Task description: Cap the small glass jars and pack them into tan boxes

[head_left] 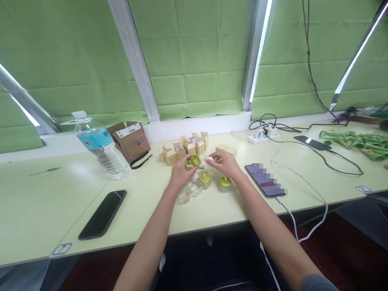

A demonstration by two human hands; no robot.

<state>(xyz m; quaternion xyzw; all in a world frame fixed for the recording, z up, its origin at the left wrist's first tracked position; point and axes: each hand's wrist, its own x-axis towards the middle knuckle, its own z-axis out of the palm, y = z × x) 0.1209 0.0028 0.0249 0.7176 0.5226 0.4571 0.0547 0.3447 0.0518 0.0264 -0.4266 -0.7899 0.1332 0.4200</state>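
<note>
My left hand [181, 173] is closed on a small green lid [196, 160], its hollow side partly showing. My right hand [226, 164] pinches a small whitish piece [209, 161] close to that lid. Another green part [217, 160] shows by the right fingers; whether they touch it I cannot tell. Just below the hands stand a clear jar with a green lid [205, 180] and, to its right, a second green-lidded jar [225, 184]. Two clear open containers [195, 187] sit side by side near my left wrist. More small pieces between the hands are partly hidden.
Several small open cardboard boxes [184, 148] stand behind my hands, with pale boxes [226, 149] to their right. A water bottle [101, 145], brown carton [130, 139] and black phone [103, 214] lie left. Rightward are a cabled phone [264, 180], power strip [263, 136] and green parts [360, 144].
</note>
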